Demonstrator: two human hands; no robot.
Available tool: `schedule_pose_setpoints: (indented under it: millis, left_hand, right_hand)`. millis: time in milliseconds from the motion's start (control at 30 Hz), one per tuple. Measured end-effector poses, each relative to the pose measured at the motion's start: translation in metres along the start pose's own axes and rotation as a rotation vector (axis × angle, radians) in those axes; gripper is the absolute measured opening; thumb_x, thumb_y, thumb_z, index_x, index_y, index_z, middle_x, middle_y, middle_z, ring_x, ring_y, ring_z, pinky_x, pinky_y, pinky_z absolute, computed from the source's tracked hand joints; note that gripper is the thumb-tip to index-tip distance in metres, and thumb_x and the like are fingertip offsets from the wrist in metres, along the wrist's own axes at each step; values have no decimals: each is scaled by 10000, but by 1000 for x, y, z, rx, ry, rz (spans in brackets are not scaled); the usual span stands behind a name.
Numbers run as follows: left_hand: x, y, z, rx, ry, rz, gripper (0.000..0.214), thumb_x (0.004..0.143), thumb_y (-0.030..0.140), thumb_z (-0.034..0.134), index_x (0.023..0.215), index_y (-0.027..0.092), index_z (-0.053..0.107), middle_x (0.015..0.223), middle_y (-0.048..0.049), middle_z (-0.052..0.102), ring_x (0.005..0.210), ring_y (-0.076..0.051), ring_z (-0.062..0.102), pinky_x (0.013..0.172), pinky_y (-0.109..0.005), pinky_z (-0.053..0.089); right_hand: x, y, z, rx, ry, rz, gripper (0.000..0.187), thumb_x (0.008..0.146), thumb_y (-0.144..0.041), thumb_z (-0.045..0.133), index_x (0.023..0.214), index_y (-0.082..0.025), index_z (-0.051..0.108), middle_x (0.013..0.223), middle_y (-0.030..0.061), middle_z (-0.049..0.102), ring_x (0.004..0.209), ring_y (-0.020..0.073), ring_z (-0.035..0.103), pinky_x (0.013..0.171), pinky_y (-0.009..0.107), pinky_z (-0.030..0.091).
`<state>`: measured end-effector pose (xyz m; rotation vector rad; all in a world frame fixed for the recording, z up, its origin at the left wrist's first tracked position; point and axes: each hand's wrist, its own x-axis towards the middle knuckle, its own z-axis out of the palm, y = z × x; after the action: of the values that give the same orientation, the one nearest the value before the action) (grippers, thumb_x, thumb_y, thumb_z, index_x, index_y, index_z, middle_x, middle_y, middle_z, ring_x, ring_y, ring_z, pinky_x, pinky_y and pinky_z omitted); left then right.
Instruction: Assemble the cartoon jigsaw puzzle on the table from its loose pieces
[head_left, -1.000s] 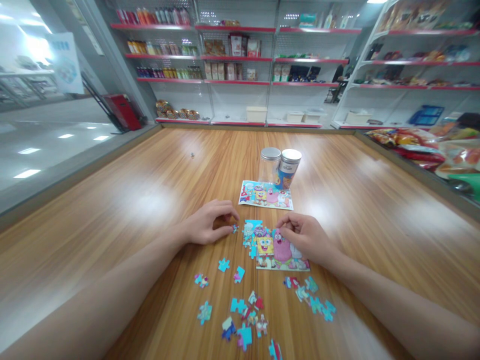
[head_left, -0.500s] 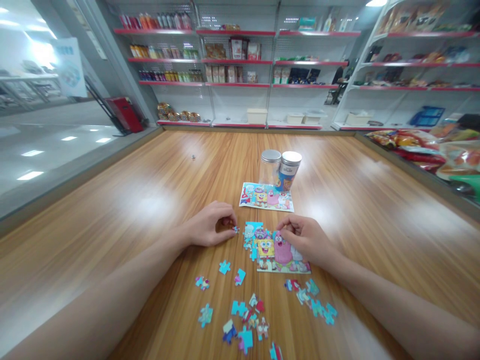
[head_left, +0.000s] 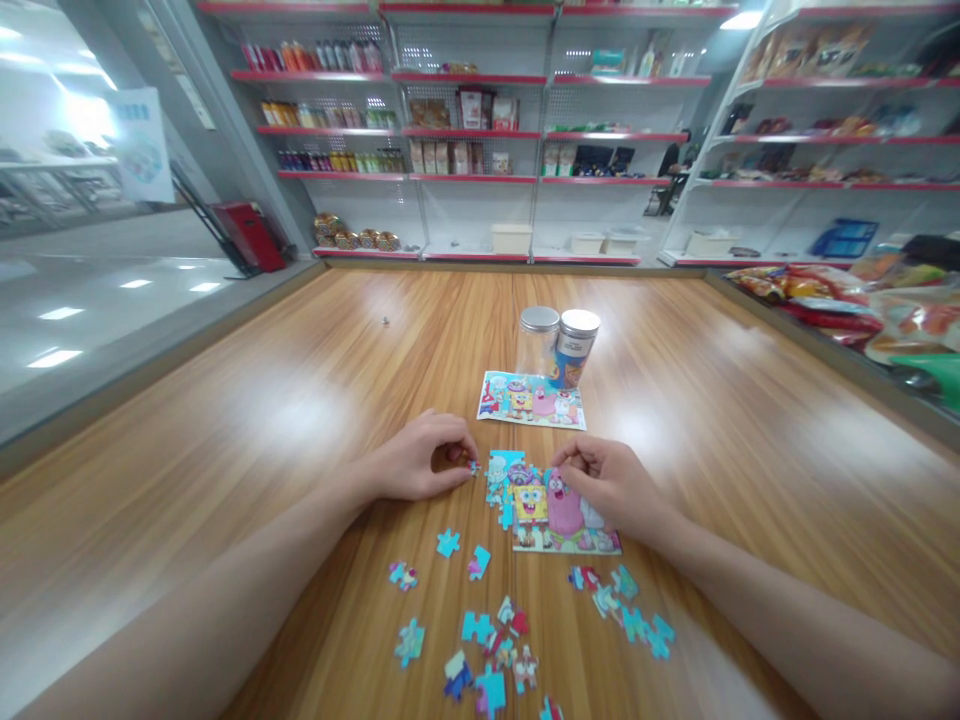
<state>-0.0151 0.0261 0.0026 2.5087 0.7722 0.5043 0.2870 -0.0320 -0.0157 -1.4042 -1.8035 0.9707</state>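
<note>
**Cardboard jigsaw, part-built, on wooden table**

Left hand pinches small piece just beside the jigsaw's left edge; right hand curls over the jigsaw, fingers together, any hold hidden. Risk: hand pressure could shift joined pieces — loose pieces lie near.

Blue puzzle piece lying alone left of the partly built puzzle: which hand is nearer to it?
The left hand is nearer: it is just above and left of the blue puzzle piece. The right hand is far to the piece's right, beyond the partly built puzzle.
</note>
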Motion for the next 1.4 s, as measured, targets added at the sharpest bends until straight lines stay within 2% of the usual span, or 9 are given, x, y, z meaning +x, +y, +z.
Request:
schedule_pose_setpoints:
  millis: [533, 833, 1000, 1233, 1400]
  left_hand:
    - [1, 2, 4, 46, 36, -7, 130, 865, 276, 651, 950, 179, 660, 804, -13, 629, 755, -159, 573, 778, -300, 412]
    - [2, 2, 3, 9, 15, -16, 120, 858, 270, 680, 938, 180, 679, 820, -9, 636, 781, -153, 584, 794, -297, 405]
    - [0, 1, 0, -20, -39, -9, 127, 864, 287, 698, 930, 182, 674, 852, -16, 661, 809, -155, 593, 827, -297, 415]
    - [0, 0, -3, -78, -96, 20, 249, 859, 410, 752, 833, 179, 663, 856, -13, 673, 823, -154, 602, 848, -302, 414]
    - [0, 0, -5, -145, -95, 50, 137, 905, 309, 682, 883, 173, 673, 865, -33, 691, 808, -158, 612, 852, -315, 427]
  right_hand:
    - [0, 3, 0, 33, -5, -6, 105, 858, -220, 589, 887, -172, 678, 613, -44, 534, 546, 109, 500, 498, 215, 352]
    - [1, 2, -1, 21, -9, -20, 106, 858, -219, 588, 881, -172, 680, 613, -47, 539, 551, 108, 499, 504, 215, 354]
    - [0, 2, 0, 17, -3, -21, 103, 853, -220, 594, 874, -172, 683, 614, -41, 555, 555, 113, 512, 511, 220, 364]
    - [1, 2, 0, 20, -8, -19, 100, 853, -218, 592, 876, -178, 680, 610, -44, 554, 554, 113, 515, 510, 221, 363]
    - [1, 2, 0, 22, -8, -17, 97, 848, -218, 596, 871, -175, 680, 604, -45, 551, 545, 112, 508, 502, 221, 357]
